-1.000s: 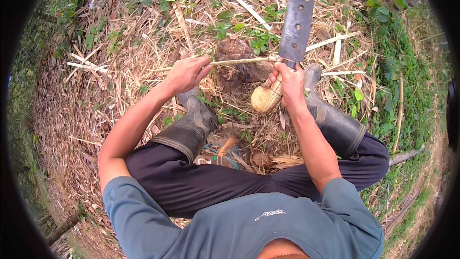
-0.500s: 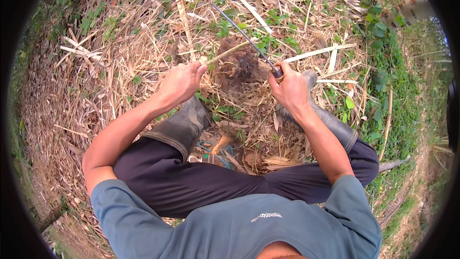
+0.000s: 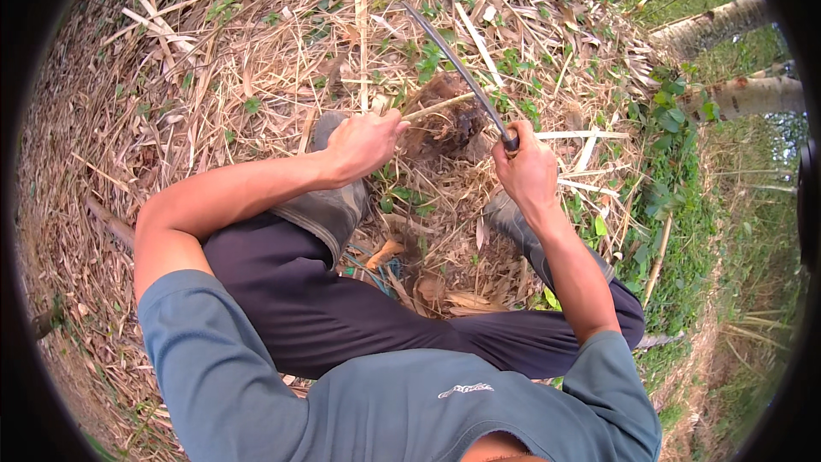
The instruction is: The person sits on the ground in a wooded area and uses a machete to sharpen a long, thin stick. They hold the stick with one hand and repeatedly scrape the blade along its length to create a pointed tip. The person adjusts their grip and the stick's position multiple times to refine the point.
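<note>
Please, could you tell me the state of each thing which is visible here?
Left hand: closed on the stick
Right hand: closed around handle of the knife
Stick: held, far end at the knife; contact unclear
Knife: held, unsheathed, seen nearly edge-on
Left boot: worn
Right boot: worn
Trousers: worn
Shirt: worn

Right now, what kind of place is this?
Probably a wooded spot outdoors: pale tree trunks at the right, leafy green plants below them, and dry straw-like litter over the ground.
</note>
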`<act>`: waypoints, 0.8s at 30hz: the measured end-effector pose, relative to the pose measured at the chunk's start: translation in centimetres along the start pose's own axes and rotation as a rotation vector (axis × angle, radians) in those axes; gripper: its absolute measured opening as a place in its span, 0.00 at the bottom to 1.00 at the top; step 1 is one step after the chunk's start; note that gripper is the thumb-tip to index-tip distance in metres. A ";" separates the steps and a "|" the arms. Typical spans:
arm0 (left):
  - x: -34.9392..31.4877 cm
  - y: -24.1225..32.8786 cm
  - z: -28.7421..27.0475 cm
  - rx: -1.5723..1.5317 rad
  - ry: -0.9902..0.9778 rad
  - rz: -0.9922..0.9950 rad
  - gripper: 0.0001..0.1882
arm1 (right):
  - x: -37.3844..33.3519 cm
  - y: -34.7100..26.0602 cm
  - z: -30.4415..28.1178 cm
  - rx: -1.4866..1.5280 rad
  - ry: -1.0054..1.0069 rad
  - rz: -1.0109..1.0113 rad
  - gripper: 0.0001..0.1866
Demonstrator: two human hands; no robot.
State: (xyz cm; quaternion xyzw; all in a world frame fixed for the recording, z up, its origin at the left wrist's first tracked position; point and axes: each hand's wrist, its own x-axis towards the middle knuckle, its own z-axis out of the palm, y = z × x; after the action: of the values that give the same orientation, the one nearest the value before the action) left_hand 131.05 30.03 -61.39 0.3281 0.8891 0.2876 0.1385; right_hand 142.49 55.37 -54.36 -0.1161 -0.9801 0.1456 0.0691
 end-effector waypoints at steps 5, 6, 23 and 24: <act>0.0 0.9 -0.6 -0.096 -0.027 -0.054 0.18 | 1.5 0.9 -0.1 -0.059 -0.094 0.097 0.12; 0.1 0.7 -0.8 -0.076 -0.019 -0.039 0.19 | 1.8 0.0 -1.2 -0.036 -0.109 0.109 0.11; -0.9 -0.6 -0.2 -0.244 -0.111 -0.102 0.23 | 5.8 0.6 -1.4 -0.133 -0.335 0.114 0.10; -1.0 -0.9 -0.1 -0.291 -0.129 -0.128 0.24 | 4.8 1.8 -1.6 -0.028 -0.390 0.188 0.09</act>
State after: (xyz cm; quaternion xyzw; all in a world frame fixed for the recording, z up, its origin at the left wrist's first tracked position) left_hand 131.29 28.79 -61.81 0.2651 0.8464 0.3822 0.2592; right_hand 138.48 58.64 -52.87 -0.1778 -0.9617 0.1574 -0.1372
